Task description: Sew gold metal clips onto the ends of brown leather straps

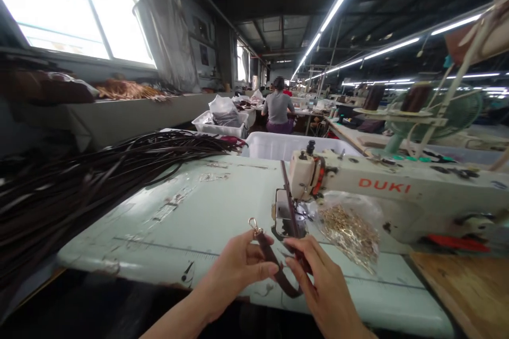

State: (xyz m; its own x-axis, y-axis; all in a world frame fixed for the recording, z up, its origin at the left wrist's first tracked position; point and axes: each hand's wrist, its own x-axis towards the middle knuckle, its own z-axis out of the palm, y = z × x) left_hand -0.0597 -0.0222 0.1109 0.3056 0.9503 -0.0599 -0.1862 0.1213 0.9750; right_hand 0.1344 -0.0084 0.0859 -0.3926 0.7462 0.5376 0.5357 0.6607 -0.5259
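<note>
My left hand (242, 260) pinches a dark brown leather strap (283, 282) close to its end, where a gold snap hook (253, 224) sticks up past the fingers. Between my hands the strap bends down in a loop. My right hand (318, 270) is closed on the strap's other side, thumb and fingertips together; a small light thing at those fingertips is too little to make out. Another dark length of strap (289, 196) runs from beyond my right hand past the needle area of the sewing machine (358, 185). Both hands are over the front edge of the pale green table (222, 196).
A clear plastic bag of gold hardware (350, 230) lies against the machine. Many long dark straps (99, 175) are heaped at the left. Behind the table stands a white plastic bin (294, 144). A wooden board (465, 286) is at the right. A person (278, 108) sits farther back.
</note>
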